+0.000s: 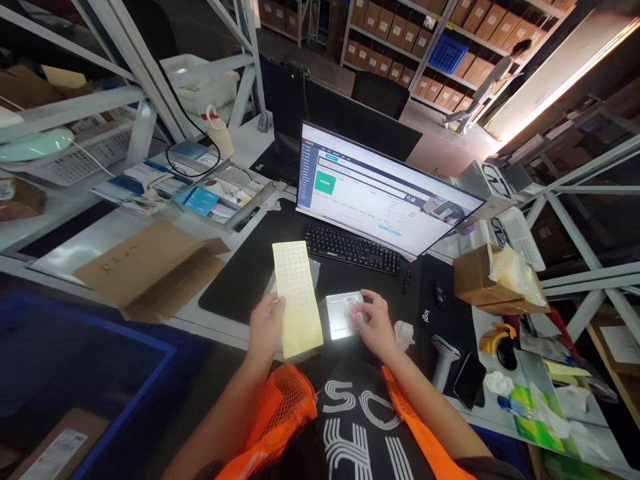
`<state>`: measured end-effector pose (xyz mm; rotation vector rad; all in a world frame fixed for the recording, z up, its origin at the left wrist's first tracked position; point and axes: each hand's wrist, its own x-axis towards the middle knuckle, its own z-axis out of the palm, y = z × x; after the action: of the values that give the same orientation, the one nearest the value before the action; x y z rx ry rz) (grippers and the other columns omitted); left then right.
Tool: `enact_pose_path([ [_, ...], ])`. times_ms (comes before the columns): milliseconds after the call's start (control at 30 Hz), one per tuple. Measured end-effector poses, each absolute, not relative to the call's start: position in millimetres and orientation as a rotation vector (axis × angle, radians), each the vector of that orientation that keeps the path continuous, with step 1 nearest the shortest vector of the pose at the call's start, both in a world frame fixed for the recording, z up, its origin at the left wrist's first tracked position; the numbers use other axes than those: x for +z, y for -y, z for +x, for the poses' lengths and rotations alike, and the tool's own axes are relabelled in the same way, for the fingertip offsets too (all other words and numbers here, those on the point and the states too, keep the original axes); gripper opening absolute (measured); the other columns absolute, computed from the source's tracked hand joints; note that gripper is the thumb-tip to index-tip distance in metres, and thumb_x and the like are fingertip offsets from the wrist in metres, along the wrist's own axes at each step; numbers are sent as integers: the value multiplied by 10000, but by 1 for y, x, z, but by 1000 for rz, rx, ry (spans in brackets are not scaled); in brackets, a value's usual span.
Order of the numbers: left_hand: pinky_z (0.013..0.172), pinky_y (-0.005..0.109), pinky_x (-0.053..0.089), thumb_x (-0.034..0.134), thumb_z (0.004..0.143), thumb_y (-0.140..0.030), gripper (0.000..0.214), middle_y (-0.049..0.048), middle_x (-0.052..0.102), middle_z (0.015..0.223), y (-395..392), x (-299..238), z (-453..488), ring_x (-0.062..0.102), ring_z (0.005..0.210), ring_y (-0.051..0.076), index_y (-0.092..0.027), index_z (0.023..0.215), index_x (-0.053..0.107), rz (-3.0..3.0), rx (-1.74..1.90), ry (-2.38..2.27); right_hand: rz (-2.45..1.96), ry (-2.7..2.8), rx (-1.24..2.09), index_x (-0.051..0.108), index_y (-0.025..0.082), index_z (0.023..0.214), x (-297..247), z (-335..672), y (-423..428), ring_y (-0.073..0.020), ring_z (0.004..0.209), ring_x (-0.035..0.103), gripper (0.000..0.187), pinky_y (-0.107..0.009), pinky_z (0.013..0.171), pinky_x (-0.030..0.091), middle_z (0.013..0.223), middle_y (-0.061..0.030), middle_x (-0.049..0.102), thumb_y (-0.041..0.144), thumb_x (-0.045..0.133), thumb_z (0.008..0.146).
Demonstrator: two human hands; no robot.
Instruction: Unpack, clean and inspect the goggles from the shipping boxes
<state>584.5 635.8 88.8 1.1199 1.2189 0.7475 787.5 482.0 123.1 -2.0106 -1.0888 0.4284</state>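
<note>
My left hand (267,325) is closed on the edge of a long yellow sheet of small stickers (300,320), held upright over the desk. To its right is a small white box (340,320) with a printed label near its top edge. My right hand (379,327) has its fingers curled round the box's right side, with the fingertips on the bright top face. Whether a small sticker is between those fingertips cannot be made out. A clear plastic bag (313,270) lies partly hidden behind the yellow sheet.
A keyboard (350,250) and monitor (370,193) stand ahead. An open cardboard box (155,270) lies left. On the right are a mouse (440,293), crumpled tissue (404,335), barcode scanner (444,360), phone (470,380) and tape dispenser (500,341). A person (487,87) is far back.
</note>
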Motion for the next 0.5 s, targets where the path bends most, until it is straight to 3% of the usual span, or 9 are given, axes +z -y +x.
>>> enact_pose_path([
  [200,619,298,536,674,758,-590,530,83,756,843,-635,83,588,700,721,236,-151,1055,703,1097,728,-1204,-2062,1195,382,743,204,746,120,781,-492,-366,1361,367,92,-581,1059,355,1396,-159,496,153,689,799],
  [500,613,286,521,631,815,-597,526,94,760,917,-632,82,590,699,717,222,-153,1093,679,1098,712,-1130,-2032,1250,282,681,198,763,117,775,-496,-347,1311,435,72,-554,1048,396,1337,-161,507,143,651,799],
])
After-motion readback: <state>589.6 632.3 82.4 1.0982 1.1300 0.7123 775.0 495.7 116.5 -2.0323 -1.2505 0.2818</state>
